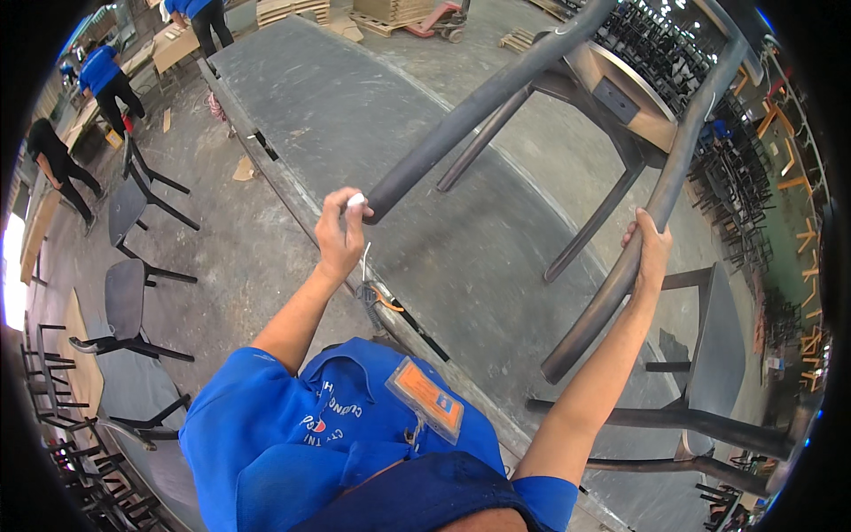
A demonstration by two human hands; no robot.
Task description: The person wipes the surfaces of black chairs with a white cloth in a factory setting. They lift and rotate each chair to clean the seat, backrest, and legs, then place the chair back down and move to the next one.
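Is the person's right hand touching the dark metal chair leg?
Touching. The head view shows the right hand wrapped around the dark metal chair leg, fingers curled over it with no gap.

A dark grey chair frame [567, 168] with a tan wooden seat underside meets a small white cap [355, 200] over a dull grey workbench [355, 115]. The worker's shirt [301, 434] is bright blue, with an orange badge [425, 399].
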